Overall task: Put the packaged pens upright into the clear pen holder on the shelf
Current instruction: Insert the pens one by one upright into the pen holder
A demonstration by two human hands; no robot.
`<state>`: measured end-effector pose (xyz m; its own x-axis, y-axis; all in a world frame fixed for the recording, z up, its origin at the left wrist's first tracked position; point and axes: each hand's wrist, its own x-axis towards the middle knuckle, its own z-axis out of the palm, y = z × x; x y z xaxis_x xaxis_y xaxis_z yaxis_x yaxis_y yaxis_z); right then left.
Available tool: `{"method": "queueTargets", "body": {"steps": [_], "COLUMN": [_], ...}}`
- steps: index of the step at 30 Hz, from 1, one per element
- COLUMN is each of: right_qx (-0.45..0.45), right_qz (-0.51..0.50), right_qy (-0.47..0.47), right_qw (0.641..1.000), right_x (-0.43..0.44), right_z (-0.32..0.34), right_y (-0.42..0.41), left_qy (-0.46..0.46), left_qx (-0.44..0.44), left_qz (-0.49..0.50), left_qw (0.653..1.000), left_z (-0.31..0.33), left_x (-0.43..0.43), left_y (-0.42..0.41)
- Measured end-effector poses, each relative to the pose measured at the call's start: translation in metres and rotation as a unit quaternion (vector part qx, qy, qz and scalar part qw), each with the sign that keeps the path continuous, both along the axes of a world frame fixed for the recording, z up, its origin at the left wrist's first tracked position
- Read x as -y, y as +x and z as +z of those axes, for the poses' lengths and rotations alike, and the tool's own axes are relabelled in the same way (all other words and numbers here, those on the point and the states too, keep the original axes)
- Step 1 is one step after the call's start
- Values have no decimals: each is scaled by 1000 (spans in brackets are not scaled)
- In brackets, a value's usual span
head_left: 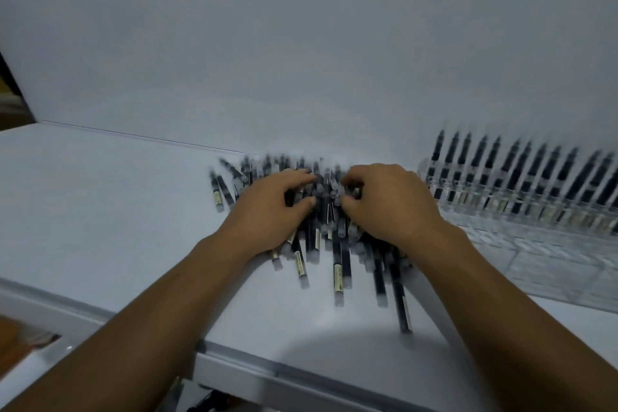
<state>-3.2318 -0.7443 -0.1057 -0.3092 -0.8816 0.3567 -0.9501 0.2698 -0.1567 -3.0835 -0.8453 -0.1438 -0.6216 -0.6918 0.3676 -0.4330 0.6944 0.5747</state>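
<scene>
A loose heap of packaged black pens lies on the white shelf in front of me. My left hand rests on the left side of the heap with curled fingers closing on some pens. My right hand sits on the right side, its fingertips curled into the pile around pens. At the right stands the clear pen holder, whose back row holds several pens upright. The frame is motion-blurred, so the exact grip is hard to read.
A white back wall rises behind the shelf. The shelf's front edge runs across the bottom, with a lower level showing below at the left. A dark gap shows at the far left.
</scene>
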Motion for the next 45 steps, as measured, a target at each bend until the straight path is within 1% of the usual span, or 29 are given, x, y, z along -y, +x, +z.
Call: {"method": "queueTargets", "body": {"steps": [3,5,8,11,13,14,17,19,21,23,25,28,30,34,36,38,41,45], "right_qx": [54,107,158,200,224,237,265,275,283,287,292,298,307,349,369,388,419,464], "right_qz": [13,23,38,44,48,49,53,58,62,63,60,62,64,71,73,75,83,97], "right_qy": [-51,-80,-114,-155,-169,-174,-182,-187,-193,-198,-203,-205,-204,-211,-219,-227,-240,-268], "right_qw": [997,991,980,967,959,955,945,941,937,935,933,930,927,910,900,890,872,839], "right_x": [-1,-3,-6,-9,-10,-10,-10,-10,-11,-12,-13,-13,-13,-12,-12,-11,-11,-18], "right_z": [2,3,3,5,6,6,8,9,10,11,12,12,12,12,12,13,17,27], "right_y": [1,2,3,2,2,2,2,3,3,2,0,-1,-1,-3,-3,-4,-4,-10], "left_qy": [28,44,63,58,49,39,-5,-46,-72,-65,-68,-72,-60,-42,-9,52,138,188], "left_qx": [-33,-58,-103,-108,-73,-40,88,181,256,303,332,336,306,212,134,33,-91,-191], "left_qz": [18,30,42,66,84,91,104,117,124,126,129,135,130,120,110,82,35,0], "left_qw": [999,997,992,990,993,994,991,975,956,942,932,929,941,969,985,995,986,963], "left_z": [2,3,5,9,12,16,31,43,51,56,59,60,59,57,56,57,64,77], "left_x": [-4,-5,-6,-8,-9,-8,-3,0,3,3,6,10,12,14,15,12,-2,-21], "left_y": [1,1,-1,-3,-4,-5,-15,-25,-36,-45,-52,-55,-53,-46,-43,-40,-40,-48]}}
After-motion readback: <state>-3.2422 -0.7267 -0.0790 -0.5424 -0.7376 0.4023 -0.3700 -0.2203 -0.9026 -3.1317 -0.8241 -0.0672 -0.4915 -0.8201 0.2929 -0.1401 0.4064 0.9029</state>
